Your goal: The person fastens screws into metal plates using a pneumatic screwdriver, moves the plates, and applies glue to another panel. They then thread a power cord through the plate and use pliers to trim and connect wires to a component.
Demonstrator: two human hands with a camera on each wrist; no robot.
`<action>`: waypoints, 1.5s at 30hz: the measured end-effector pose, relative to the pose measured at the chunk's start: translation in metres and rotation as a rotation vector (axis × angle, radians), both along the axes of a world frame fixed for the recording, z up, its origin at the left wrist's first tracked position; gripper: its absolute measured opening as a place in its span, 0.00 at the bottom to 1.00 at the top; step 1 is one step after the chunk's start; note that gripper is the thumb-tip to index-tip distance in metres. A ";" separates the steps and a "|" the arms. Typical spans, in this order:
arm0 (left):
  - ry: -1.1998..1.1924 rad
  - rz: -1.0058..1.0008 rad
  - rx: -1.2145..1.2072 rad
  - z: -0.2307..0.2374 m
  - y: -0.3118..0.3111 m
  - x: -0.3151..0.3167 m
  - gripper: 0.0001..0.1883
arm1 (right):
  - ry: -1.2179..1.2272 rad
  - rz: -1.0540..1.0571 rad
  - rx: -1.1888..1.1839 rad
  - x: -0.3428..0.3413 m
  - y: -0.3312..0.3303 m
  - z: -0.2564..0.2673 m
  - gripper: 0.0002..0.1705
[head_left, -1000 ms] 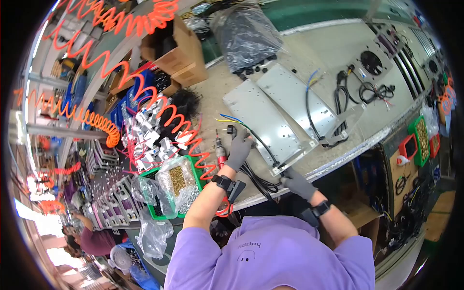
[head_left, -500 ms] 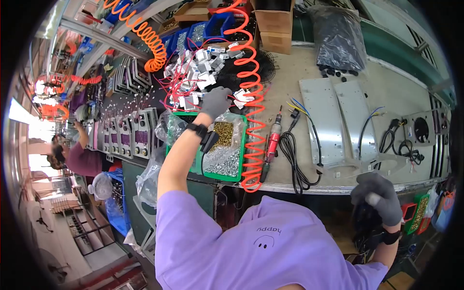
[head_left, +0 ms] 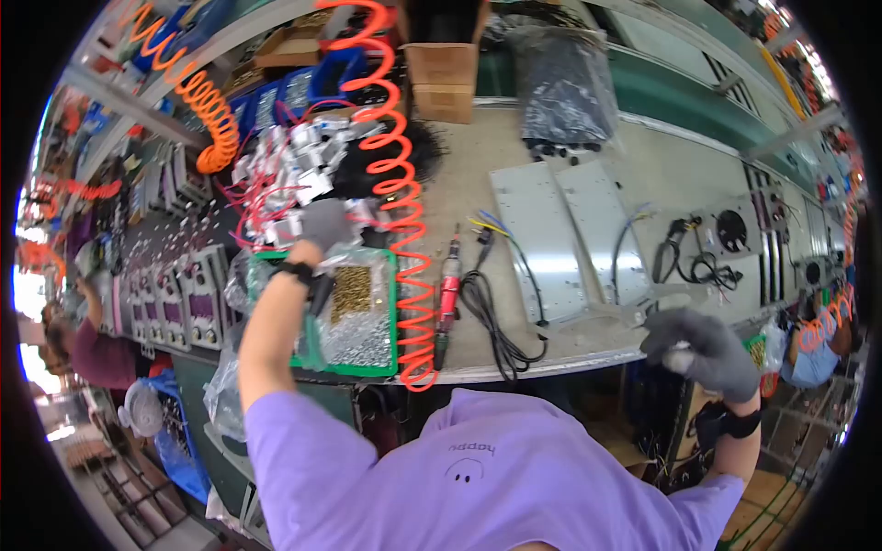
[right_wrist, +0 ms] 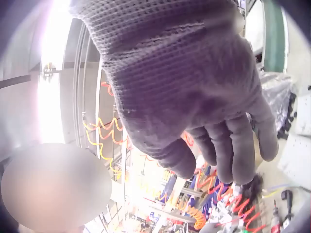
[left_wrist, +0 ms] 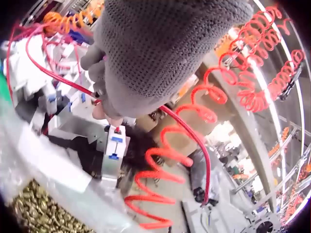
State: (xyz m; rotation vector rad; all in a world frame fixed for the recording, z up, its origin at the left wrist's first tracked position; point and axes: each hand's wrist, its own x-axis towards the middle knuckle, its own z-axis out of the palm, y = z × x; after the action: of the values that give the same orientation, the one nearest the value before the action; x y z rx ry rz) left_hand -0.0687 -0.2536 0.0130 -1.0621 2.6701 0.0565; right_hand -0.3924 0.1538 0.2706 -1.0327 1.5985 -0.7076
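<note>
My left hand [head_left: 326,225] reaches over the heap of white parts with red wires [head_left: 312,170], just behind the green bin [head_left: 393,312]. In the left wrist view its fingertips [left_wrist: 108,114] pinch a red wire, from which a white part with blue details [left_wrist: 114,153] hangs. The right hand [head_left: 706,354] is near the table's front edge, beside the flat metal plates [head_left: 542,243]. Its fingers hang loosely bent, and the right wrist view shows the gloved hand [right_wrist: 194,92] holding nothing.
A coiled orange hose [head_left: 404,220] hangs beside the green bin. A red screwdriver tool [head_left: 449,289] and a black cable [head_left: 487,321] lie left of the plates. Behind are a plastic bag [head_left: 565,87] and cardboard box [head_left: 441,78]; a fan panel [head_left: 732,230] is on the right.
The left hand has left the black plug and moved left to the white parts, where it now pinches a wire. The right hand has moved right, away from the plate's bracket. The head view has shifted.
</note>
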 end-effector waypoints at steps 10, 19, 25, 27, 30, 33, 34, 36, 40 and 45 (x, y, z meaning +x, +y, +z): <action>0.662 0.158 0.097 0.200 0.060 -0.020 0.09 | 0.549 -0.180 -0.046 -0.184 -0.004 -0.015 0.18; 0.554 -0.122 0.192 0.133 0.147 -0.254 0.11 | 0.812 0.417 0.132 -0.304 -0.020 -0.193 0.20; 0.178 -0.364 -0.246 0.033 0.170 -0.354 0.15 | 0.998 0.384 0.016 -0.318 -0.030 -0.267 0.24; 0.110 -0.283 -0.224 0.020 0.181 -0.363 0.17 | 1.057 0.356 -0.028 -0.325 -0.037 -0.280 0.23; 0.175 -0.203 -0.240 0.027 0.201 -0.375 0.20 | 1.055 0.366 0.036 -0.336 -0.039 -0.296 0.19; 0.411 -0.165 -0.002 0.052 0.237 -0.403 0.23 | 0.939 0.354 0.012 -0.339 -0.038 -0.295 0.14; 0.545 -0.185 0.234 0.049 0.247 -0.412 0.24 | 0.750 0.263 -0.072 -0.337 -0.033 -0.285 0.13; 0.647 -0.301 0.473 0.043 0.269 -0.432 0.20 | 0.563 0.177 -0.152 -0.331 -0.026 -0.262 0.11; 0.536 -0.327 0.674 0.018 0.283 -0.442 0.16 | 0.350 0.206 -0.343 -0.316 -0.014 -0.220 0.10; 0.458 -0.163 1.121 0.039 0.269 -0.439 0.13 | 0.978 0.376 -0.772 -0.298 -0.007 -0.224 0.10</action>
State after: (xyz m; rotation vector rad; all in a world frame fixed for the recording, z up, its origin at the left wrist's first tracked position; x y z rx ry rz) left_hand -0.5079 0.0157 0.0518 -0.4570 2.3594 1.6766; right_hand -0.6901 0.1463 0.0461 -2.4482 1.8406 -0.5826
